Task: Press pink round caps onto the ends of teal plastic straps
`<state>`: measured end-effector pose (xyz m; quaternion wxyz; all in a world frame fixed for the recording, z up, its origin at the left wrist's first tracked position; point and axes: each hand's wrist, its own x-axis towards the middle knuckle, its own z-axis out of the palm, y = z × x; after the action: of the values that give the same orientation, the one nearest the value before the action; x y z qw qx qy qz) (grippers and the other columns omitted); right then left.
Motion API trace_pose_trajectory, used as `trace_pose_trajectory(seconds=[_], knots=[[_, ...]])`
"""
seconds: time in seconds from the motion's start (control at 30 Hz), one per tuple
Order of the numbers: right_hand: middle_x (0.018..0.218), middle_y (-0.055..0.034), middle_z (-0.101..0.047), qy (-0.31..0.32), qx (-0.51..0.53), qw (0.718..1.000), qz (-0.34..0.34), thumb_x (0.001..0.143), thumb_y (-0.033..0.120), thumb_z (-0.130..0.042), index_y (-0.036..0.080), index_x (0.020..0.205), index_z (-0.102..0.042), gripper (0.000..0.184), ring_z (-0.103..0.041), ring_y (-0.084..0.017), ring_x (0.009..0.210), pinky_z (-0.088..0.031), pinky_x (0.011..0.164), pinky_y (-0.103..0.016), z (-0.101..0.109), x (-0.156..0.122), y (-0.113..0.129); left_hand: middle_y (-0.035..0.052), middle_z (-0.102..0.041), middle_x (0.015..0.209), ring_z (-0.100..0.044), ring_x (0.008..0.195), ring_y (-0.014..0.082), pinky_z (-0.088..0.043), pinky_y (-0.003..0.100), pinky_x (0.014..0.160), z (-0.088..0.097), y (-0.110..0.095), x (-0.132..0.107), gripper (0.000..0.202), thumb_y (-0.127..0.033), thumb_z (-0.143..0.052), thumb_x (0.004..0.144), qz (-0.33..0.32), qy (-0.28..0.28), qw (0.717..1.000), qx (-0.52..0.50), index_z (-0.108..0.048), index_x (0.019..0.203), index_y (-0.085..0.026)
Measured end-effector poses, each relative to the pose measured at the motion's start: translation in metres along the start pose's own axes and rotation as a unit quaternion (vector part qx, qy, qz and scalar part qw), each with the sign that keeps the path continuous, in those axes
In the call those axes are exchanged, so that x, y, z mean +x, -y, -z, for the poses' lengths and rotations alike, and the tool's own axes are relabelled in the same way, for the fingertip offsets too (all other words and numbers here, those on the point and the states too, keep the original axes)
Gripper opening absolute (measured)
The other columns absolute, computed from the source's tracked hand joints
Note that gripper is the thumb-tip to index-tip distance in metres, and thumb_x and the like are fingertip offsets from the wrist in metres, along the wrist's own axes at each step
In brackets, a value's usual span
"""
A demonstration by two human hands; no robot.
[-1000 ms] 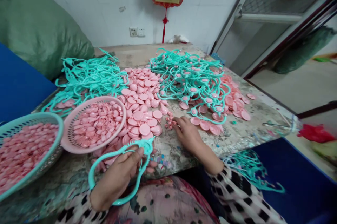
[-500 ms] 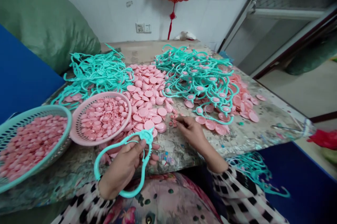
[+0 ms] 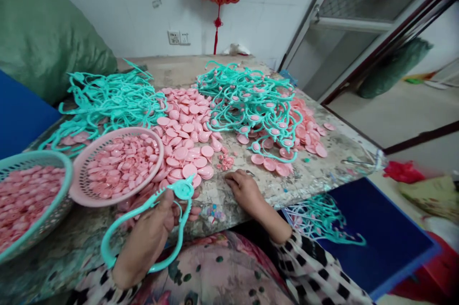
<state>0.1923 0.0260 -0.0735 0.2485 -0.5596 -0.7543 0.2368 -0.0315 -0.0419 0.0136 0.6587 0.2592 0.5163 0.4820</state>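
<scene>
Right hand [image 3: 245,190] draws back from the tiny pink studs [image 3: 224,159], grip curled, contents unclear; left hand [image 3: 150,235] stays clamped on the teal loop [image 3: 183,190].

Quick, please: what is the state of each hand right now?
Left hand: closed on the teal plastic hoop.
Right hand: palm down on the table, fingers curled; holding anything cannot be told.
</scene>
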Motion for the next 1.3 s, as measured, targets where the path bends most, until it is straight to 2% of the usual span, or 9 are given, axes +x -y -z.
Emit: trace_pose_trajectory(seconds=[0.13,0.3,0.47,0.63,0.83,0.97,1.13,1.3], knots=[[0.086,-0.0073,-0.059,-0.021,-0.003,1.0,-0.014,0.086,0.013,-0.053,0.017,0.091,-0.067,0.015,-0.057,-0.02,0.084,-0.045,0.078,-0.032,0.001,-0.001,-0.006,0.007,-0.073,0.092,-0.067,0.087,0.0233,-0.055,0.032,0.075,-0.003,-0.003,-0.001,0.035,-0.044,-0.063,0.081,-0.017,0.004,0.999,-0.046,-0.066,0.1,-0.015],[0.086,-0.0068,-0.061,-0.038,0.007,0.999,-0.017,0.086,0.018,-0.055,0.017,0.094,-0.066,0.014,-0.059,-0.019,0.083,-0.046,0.076,-0.03,0.008,-0.003,-0.01,0.0074,-0.073,0.092,-0.066,0.09,0.023,-0.054,0.032,0.079,-0.003,-0.003,0.001,0.031,-0.038,-0.063,0.082,-0.023,0.009,0.998,-0.059,-0.066,0.101,-0.013],[0.086,-0.0063,-0.064,-0.031,0.025,0.999,-0.005,0.088,0.02,-0.05,0.018,0.092,-0.066,0.017,-0.06,-0.019,0.082,-0.046,0.076,-0.03,0.018,-0.009,-0.015,0.0064,-0.073,0.09,-0.067,0.086,0.0228,-0.055,0.033,0.077,-0.001,-0.003,0.002,0.034,-0.038,-0.071,0.074,-0.056,-0.051,0.995,-0.057,-0.067,0.096,-0.013],[0.084,-0.0068,-0.062,-0.025,0.034,0.999,-0.006,0.088,0.025,-0.047,0.019,0.091,-0.067,0.021,-0.059,-0.02,0.082,-0.046,0.075,-0.031,0.011,-0.015,-0.019,0.0084,-0.073,0.089,-0.068,0.084,0.0226,-0.055,0.032,0.073,0.0,-0.006,0.005,0.035,-0.041,-0.071,0.073,-0.082,-0.083,0.99,-0.079,-0.067,0.093,-0.013],[0.084,-0.0076,-0.062,-0.051,0.025,0.998,-0.009,0.088,0.028,-0.045,0.018,0.09,-0.067,0.024,-0.059,-0.021,0.082,-0.047,0.076,-0.033,0.003,-0.016,-0.022,0.0084,-0.073,0.087,-0.069,0.082,0.0213,-0.055,0.031,0.071,0.004,-0.004,0.006,0.032,-0.04,-0.068,0.076,-0.092,-0.076,0.989,-0.084,-0.067,0.093,-0.013],[0.082,-0.0071,-0.061,-0.056,0.017,0.998,-0.008,0.087,0.027,-0.045,0.018,0.089,-0.067,0.024,-0.059,-0.021,0.08,-0.047,0.074,-0.033,0.003,-0.015,-0.021,0.0068,-0.073,0.084,-0.068,0.078,0.0204,-0.054,0.029,0.069,0.006,-0.003,0.006,0.033,-0.041,-0.07,0.074,-0.092,-0.088,0.988,-0.092,-0.066,0.092,-0.014],[0.083,-0.0063,-0.061,-0.059,0.013,0.998,-0.006,0.088,0.027,-0.046,0.019,0.09,-0.066,0.021,-0.059,-0.02,0.079,-0.047,0.073,-0.032,0.002,-0.018,-0.02,0.003,-0.071,0.079,-0.067,0.079,0.0185,-0.054,0.027,0.069,0.008,-0.002,0.006,0.027,-0.038,-0.073,0.071,-0.1,-0.107,0.985,-0.09,-0.065,0.082,-0.015],[0.086,-0.0062,-0.062,-0.054,-0.008,0.998,0.011,0.088,0.025,-0.048,0.019,0.097,-0.063,0.018,-0.059,-0.02,0.08,-0.047,0.074,-0.031,0.0,-0.02,-0.016,0.0018,-0.07,0.075,-0.067,0.075,0.0173,-0.054,0.027,0.067,0.008,-0.003,0.006,0.023,-0.034,-0.073,0.07,-0.086,-0.112,0.986,-0.091,-0.064,0.083,-0.016]])
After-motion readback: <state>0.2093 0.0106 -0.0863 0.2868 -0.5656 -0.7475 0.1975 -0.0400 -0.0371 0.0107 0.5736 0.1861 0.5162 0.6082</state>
